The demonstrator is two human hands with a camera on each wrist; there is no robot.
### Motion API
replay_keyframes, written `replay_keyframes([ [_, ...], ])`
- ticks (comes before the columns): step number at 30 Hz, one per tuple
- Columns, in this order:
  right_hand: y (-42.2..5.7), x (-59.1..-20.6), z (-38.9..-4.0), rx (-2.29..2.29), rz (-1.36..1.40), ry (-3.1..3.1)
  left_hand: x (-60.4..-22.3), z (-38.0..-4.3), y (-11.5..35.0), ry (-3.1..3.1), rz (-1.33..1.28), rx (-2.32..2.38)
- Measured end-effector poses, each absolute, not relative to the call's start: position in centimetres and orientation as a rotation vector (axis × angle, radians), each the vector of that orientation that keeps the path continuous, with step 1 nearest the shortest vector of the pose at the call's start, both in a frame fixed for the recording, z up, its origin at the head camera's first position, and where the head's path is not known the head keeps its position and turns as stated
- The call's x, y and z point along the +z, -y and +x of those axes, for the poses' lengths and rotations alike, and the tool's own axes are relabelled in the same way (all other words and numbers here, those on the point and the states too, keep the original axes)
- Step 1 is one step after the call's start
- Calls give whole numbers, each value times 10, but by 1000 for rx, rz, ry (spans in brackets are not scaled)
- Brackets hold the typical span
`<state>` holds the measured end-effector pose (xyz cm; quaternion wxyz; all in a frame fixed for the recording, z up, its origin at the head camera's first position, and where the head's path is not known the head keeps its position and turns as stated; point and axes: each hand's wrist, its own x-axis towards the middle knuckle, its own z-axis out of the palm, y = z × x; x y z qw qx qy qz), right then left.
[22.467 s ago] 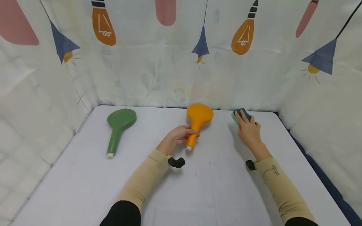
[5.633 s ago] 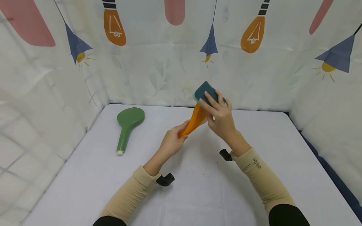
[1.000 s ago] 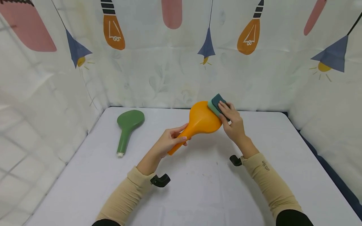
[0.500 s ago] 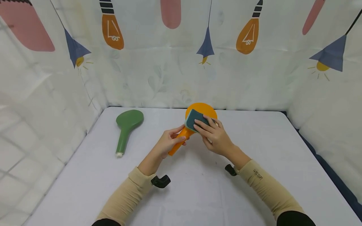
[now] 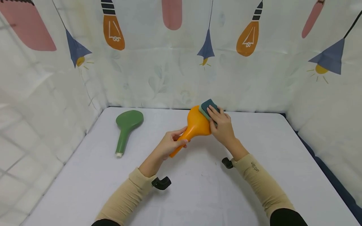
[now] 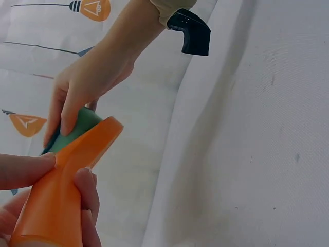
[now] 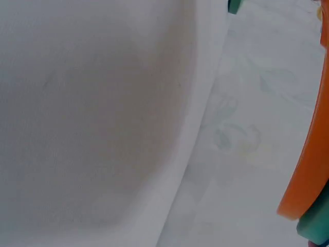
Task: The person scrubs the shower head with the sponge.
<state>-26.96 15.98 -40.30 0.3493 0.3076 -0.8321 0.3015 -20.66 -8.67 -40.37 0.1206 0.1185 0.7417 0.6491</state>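
My left hand (image 5: 169,143) grips the handle of an orange shower head (image 5: 197,123), its round head tilted up to the right above the table. In my right hand (image 5: 224,129) is a two-tone green scouring sponge (image 5: 209,106), dark side under the fingers and light side against the upper right edge of the head. From the left wrist view, thumb and fingers wrap the orange handle (image 6: 54,211), while the sponge (image 6: 82,122) lies behind the head. The right wrist view catches only the head's edge (image 7: 307,159) and a sponge corner (image 7: 316,221).
A green shower head (image 5: 128,121) with a white end lies on the left of the white-covered table (image 5: 192,194). Curtain walls (image 5: 169,75) printed with lamps and bulbs enclose the table at the back and sides.
The shower head was on the table in the oldest frame and is now raised. Over the last second the sponge slid from the head's edge down toward the handle, then back to the edge.
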Motion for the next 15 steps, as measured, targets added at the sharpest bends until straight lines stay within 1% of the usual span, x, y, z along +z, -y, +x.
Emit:
replay_keyframes([
  [9, -127, -410, -244, 535, 1045, 2123, -406, -206, 83, -2162, 253, 1899],
  [15, -127, -415, -232, 455, 1130, 2067, -406, -209, 84, -2081, 105, 2005],
])
